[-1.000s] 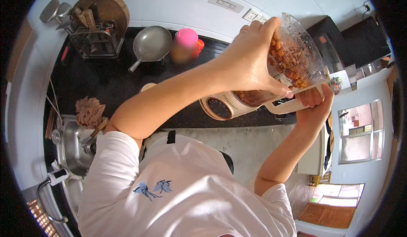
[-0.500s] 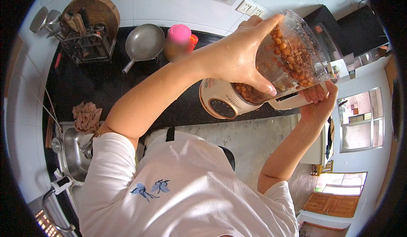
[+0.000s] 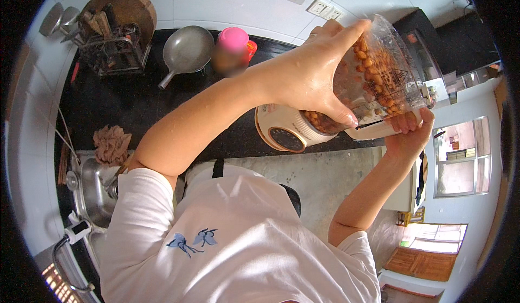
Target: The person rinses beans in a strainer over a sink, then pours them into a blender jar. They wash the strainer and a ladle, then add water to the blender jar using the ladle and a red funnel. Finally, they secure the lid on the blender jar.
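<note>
A clear blender jar [image 3: 405, 51] leans over its cream base [image 3: 309, 137], which has a round dark dial. Brown beans or nuts [image 3: 379, 75] fill part of the jar, and its inner wall looks wet. My left hand [image 3: 311, 78] spreads across the near side of the jar, thumb low and fingers round the far wall, gripping it. Curled round the cream handle [image 3: 371, 132], my right hand [image 3: 407, 134] holds the jar from the right. Whether the jar is locked onto the base is hard to tell.
On the black counter [image 3: 130, 105] stand a grey frying pan [image 3: 189, 49], a pink-lidded container [image 3: 233, 38] and a knife rack [image 3: 116, 51] before a round wooden board [image 3: 132, 10]. A crumpled brown cloth [image 3: 111, 144] lies beside the steel sink [image 3: 96, 194]. Wall sockets [image 3: 324, 9] sit behind.
Both hands keep their hold on the jar. In the picture, the jar and left hand sit slightly further right, and the counter things have shifted slightly too.
</note>
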Demonstrator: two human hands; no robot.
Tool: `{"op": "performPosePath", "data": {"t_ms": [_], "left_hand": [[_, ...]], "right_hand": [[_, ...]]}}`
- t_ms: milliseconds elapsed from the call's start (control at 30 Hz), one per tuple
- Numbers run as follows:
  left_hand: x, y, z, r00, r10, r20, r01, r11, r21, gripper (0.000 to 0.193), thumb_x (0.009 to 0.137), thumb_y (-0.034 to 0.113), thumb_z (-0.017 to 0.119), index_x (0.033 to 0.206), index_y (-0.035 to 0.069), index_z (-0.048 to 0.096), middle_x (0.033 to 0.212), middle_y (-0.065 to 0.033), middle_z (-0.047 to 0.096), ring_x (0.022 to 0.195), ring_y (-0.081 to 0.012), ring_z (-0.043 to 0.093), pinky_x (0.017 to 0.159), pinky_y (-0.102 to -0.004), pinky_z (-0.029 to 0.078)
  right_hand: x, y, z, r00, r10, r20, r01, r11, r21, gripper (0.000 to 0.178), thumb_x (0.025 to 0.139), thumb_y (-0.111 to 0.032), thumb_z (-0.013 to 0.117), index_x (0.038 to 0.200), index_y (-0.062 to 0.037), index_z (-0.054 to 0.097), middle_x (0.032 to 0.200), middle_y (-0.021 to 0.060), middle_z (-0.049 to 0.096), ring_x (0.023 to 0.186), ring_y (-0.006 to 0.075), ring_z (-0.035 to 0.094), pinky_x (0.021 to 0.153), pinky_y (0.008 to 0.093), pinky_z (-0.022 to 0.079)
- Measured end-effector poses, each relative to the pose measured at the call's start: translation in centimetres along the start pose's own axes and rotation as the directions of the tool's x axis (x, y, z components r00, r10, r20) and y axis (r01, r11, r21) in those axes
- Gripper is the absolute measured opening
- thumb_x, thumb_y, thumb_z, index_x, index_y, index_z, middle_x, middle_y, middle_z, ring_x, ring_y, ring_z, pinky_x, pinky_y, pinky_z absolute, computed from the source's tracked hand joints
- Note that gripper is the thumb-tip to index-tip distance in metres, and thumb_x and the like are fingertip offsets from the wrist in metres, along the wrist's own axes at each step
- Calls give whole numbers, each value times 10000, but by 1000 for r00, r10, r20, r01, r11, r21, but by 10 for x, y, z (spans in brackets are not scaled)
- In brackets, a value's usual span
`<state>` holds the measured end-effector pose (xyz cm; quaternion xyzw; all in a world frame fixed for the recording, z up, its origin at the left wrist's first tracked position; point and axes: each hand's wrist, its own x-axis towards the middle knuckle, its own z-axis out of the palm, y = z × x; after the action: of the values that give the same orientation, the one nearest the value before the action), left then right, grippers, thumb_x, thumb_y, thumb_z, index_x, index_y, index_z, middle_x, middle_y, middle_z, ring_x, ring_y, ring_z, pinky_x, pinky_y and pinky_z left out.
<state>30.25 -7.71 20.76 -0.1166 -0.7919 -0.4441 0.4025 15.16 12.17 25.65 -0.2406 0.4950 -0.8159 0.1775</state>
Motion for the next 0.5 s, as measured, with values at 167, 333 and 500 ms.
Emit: {"op": "performPosePath", "data": {"t_ms": [167, 333, 500], "left_hand": [[-1, -2, 2, 1000, 3, -11, -3, 1000, 15, 1200, 568, 246, 893, 1484, 53, 143, 1298, -168, 383, 1251, -291, 369, 1070, -354, 305], [-2, -1, 2, 1000, -15, 0, 15, 1000, 7, 1201, 574, 236, 890, 1488, 68, 130, 1299, -167, 381, 1252, -290, 365, 1073, -358, 301], [-3, -4, 1, 1000, -19, 4, 19, 1000, -12, 1205, 573, 219, 891, 1489, 73, 123, 1311, -164, 375, 1254, -291, 362, 1078, -361, 295]], "right_hand": [[-3, 2, 5, 999, -18, -49, 19, 1000, 20, 401, 822, -257, 592, 516, -190, 341, 474, -74, 303, 429, 47, 324, 430, 204, 314], [0, 3, 1, 995, -14, -98, 19, 998, 53, 367, 823, -240, 589, 545, -182, 357, 483, -83, 305, 428, 49, 327, 419, 211, 313], [2, 5, -4, 999, 32, 19, -34, 994, 102, 339, 831, -234, 579, 567, -172, 376, 490, -82, 314, 431, 48, 331, 423, 213, 316]]}}
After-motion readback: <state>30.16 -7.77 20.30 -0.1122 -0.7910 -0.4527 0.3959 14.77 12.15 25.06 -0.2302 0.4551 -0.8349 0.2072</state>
